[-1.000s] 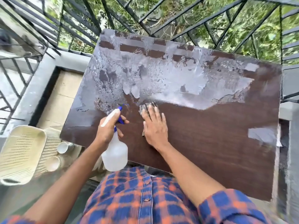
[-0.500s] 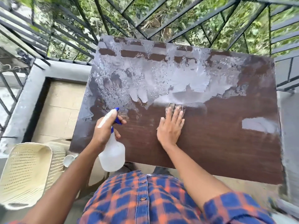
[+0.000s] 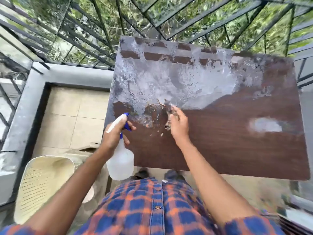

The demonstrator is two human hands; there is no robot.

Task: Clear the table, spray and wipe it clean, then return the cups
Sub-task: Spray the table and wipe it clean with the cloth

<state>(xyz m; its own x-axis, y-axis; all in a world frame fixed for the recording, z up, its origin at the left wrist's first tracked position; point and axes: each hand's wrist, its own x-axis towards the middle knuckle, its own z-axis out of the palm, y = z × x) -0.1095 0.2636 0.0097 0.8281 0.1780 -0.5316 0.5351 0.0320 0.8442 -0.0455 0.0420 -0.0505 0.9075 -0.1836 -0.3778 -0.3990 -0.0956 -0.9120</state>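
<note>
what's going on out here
A person is mid-clean on the brown table. Their left hand grips a spray bottle at its near edge, while the right hand rubs a dark pad, blurred, at the border of the wet film. The far half is wet and streaky, the near half mostly dry.

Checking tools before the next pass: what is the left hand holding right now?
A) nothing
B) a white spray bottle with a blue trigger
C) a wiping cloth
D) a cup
B: the left hand grips the neck of the spray bottle, its fingers at the blue trigger, at the near-left edge of the table.
</note>
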